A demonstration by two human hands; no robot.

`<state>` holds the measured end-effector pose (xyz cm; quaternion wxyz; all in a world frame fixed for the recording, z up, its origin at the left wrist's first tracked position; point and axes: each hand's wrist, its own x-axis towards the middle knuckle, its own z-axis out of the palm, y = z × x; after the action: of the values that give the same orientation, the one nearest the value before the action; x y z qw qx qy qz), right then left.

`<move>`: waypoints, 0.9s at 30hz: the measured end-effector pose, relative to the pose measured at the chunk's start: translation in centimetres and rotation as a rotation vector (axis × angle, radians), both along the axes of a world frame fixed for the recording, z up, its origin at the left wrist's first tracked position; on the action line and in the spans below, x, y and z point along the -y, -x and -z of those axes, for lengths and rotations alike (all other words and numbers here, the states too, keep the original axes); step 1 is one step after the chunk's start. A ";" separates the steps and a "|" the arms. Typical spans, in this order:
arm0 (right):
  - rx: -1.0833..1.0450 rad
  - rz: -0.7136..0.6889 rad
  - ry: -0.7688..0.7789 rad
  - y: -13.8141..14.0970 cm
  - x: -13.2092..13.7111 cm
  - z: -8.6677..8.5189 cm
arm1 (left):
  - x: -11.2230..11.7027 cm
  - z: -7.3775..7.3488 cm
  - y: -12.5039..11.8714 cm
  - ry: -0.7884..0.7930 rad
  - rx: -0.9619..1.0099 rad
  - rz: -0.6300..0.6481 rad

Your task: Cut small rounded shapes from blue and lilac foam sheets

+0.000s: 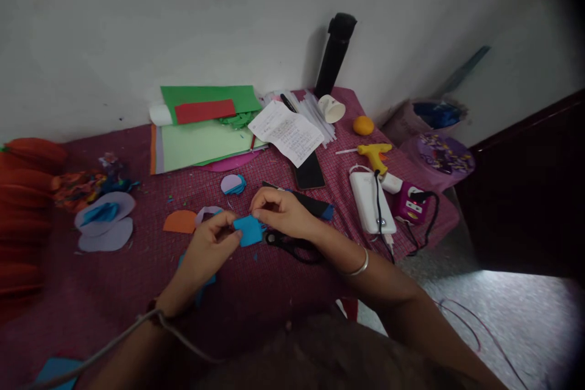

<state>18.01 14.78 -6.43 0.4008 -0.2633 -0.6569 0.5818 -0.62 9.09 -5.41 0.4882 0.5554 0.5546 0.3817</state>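
Between my two hands is a small blue piece of craft sheet (249,231), roughly square. My left hand (211,247) pinches its left edge between thumb and fingers. My right hand (283,212) has its thumb and fingertips closed on the upper right corner. Just under my right wrist lie black-handled scissors (292,246), partly covered. An orange half-round piece (181,222) and a lilac cut piece (206,214) rest beside my left hand. Beyond my hands sits a lilac disc with blue strips (233,183). Blue scraps (208,283) show beneath my left forearm.
A handwritten sheet (292,132) overlaps a phone (311,172). To the right are a yellow glue gun (375,155), an orange fruit (363,125), a white power bank (372,202) and a purple socket box (411,203). Coloured sheets (201,143) and a black bottle (336,55) stand near the wall.
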 end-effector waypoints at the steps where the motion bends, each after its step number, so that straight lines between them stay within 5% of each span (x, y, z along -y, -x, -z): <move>1: 0.000 0.002 0.029 0.0 0.0 0.1 | 0.0 0.0 -0.1 -0.002 0.018 -0.014; 7: -0.058 0.005 0.257 0.2 0.0 0.6 | 0.3 0.3 -0.5 0.013 0.170 0.013; 16: -0.079 0.063 0.282 0.3 0.0 0.7 | 0.5 3.2 0.2 0.000 0.216 0.016; 27: 0.016 0.057 -0.001 0.5 1.2 -0.1 | -0.1 2.4 -1.2 0.190 0.752 -0.111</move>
<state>17.53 13.62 -6.35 0.4120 -0.2864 -0.6525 0.5678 0.55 9.18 -7.81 0.6854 0.2982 0.3990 0.5311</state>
